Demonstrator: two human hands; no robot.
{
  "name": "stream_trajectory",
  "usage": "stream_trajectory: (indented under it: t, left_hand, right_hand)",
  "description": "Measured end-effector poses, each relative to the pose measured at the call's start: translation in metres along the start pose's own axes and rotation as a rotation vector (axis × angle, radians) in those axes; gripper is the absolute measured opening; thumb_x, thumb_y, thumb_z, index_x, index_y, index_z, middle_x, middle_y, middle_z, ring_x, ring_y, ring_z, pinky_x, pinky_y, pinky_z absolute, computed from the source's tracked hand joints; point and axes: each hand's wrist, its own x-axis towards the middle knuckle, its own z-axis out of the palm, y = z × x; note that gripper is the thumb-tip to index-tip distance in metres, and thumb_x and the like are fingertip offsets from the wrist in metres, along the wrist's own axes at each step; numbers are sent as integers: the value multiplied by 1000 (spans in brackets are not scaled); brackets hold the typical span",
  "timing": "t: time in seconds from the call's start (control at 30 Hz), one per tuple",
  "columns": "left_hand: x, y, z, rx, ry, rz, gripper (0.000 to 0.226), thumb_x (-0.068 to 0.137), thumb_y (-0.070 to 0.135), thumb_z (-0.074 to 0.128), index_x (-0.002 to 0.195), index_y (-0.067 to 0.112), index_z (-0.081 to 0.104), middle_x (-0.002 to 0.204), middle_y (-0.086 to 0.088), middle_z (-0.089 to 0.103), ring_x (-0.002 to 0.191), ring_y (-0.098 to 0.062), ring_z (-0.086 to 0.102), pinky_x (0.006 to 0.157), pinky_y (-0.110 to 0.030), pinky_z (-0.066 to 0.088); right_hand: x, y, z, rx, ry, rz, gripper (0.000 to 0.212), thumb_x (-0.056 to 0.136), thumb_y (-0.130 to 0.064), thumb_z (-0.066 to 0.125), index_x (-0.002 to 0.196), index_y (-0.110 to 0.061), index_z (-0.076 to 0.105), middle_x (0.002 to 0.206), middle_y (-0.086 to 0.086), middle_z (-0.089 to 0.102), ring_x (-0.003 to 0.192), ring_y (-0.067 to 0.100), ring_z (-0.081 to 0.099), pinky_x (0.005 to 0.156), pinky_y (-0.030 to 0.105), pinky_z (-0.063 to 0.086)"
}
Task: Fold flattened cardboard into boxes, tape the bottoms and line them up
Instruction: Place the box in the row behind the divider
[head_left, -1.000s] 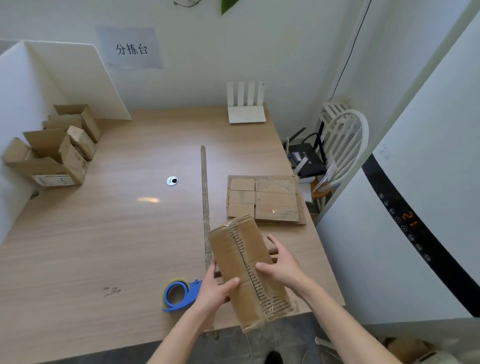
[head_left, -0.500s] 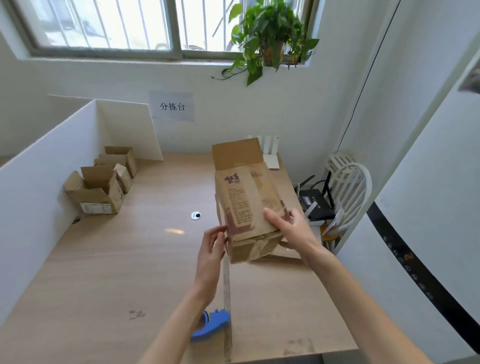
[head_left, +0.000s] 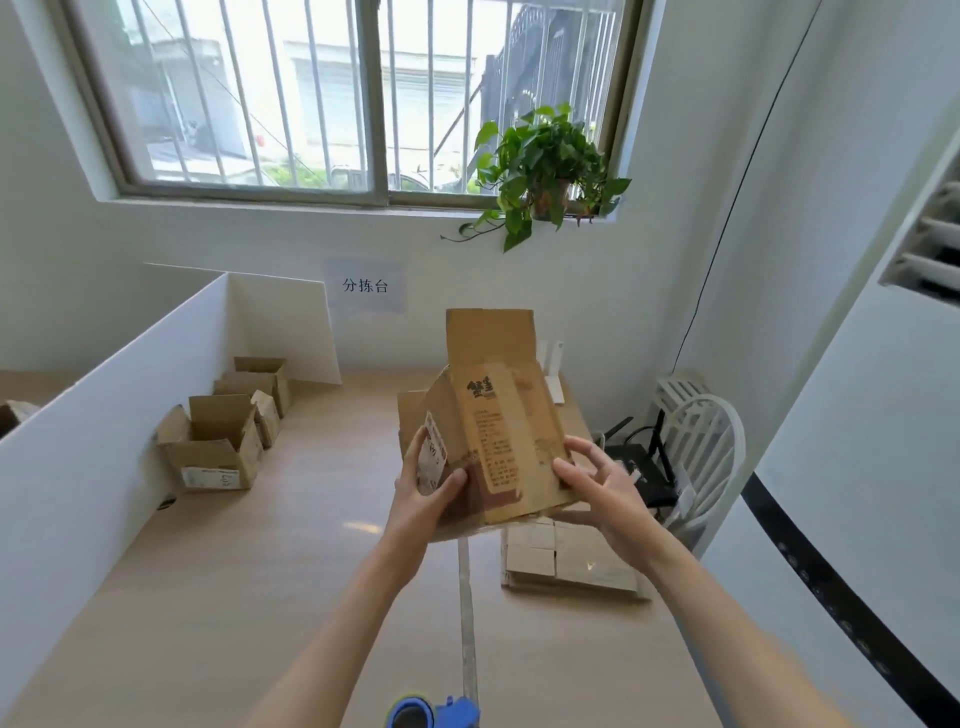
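- I see a light wooden table (head_left: 218, 597) running to a white wall, with a white divider panel (head_left: 104, 415) along its left edge and a paper sign (head_left: 365, 286) with printed characters on the wall.
- Above it a barred window (head_left: 332, 98) fills the top of my view, and a potted plant (head_left: 545, 166) trails off its sill.
- Finished boxes (head_left: 228, 431) stand in a row against the divider; a stack of flat cardboard (head_left: 566, 561) lies right of the table's centre seam, and a blue tape dispenser (head_left: 431, 712) sits at the near edge.
- A white chair (head_left: 701, 441) stands off the right side.
- The cardboard box (head_left: 493, 426) is held upright in the air over the table, top flap raised.
- My left hand (head_left: 421, 493) grips its lower left corner, thumb across the front; my right hand (head_left: 597, 483) holds the right edge with thumb on the front, fingers loosely curled behind.
- Compared with half a second ago, the box has opened from nearly flat into a wedge showing a labelled side panel, my left hand now grasps it, and the view has tipped upward.
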Motion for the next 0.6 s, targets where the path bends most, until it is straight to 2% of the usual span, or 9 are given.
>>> stream_trajectory:
  t: [0.07,0.13,0.2,0.27,0.33,0.4,0.47,0.53,0.6]
  left_hand:
    - [0,1,-3,38,3,11,98,60,63,89,138,70,29,147,5,39,136,-23,47,101,-51,52]
    - [-1,-1,-8,74,22,58,107,61,57,92,143,67,24,151,6,35,140,-20,42,105,-52,49]
    - [-2,1,-14,98,62,118,116,58,54,93,147,62,20,152,8,32,142,-14,37,109,-50,46]
    - [-1,2,-20,108,88,161,120,56,53,94,149,60,18,153,9,31,143,-13,35,110,-51,44]
    - [-1,6,-21,134,103,183,118,57,49,92,149,60,19,152,11,28,143,-10,32,112,-47,42]
    - [-1,12,-22,183,118,208,115,58,43,88,148,60,19,150,16,25,142,-8,28,112,-40,41]
    - [1,15,-26,210,106,225,113,60,40,87,148,59,19,149,18,25,142,-7,28,111,-39,41]
    - [1,13,-34,187,81,221,115,61,37,89,150,57,19,149,19,27,142,-5,30,109,-38,45]
    - [-1,6,-42,158,72,214,114,68,26,91,150,56,18,152,17,28,136,8,34,99,-24,51]
  right_hand:
    - [3,3,10,-1,-7,-18,52,94,-36,67,142,-35,47,121,7,73,110,25,71,97,51,58]
    - [5,-4,21,-67,-20,-70,44,101,-33,59,142,-44,45,129,-4,65,115,12,67,100,44,57]
    - [7,-15,32,-256,-39,-140,43,107,-24,51,142,-45,38,133,-16,56,116,-4,58,103,33,53]
    - [11,-25,42,-445,-46,-200,55,107,-23,51,153,-41,26,137,-19,46,122,-9,48,100,22,49]
    - [14,-30,51,-508,-62,-214,85,101,-40,62,159,-49,2,141,-19,36,124,-8,42,96,17,44]
    - [19,-30,58,-536,-72,-215,115,80,-61,79,152,-64,-12,141,-15,31,127,6,43,100,28,45]
    - [22,-29,65,-563,-60,-215,137,60,-62,90,148,-68,-14,140,-12,27,130,14,42,108,42,46]
    - [25,-28,73,-596,-47,-251,147,50,-58,96,149,-66,-12,142,-11,25,134,18,38,112,50,45]
    - [27,-29,79,-650,-57,-297,150,47,-57,98,151,-63,-11,146,-13,23,137,19,34,113,52,43]
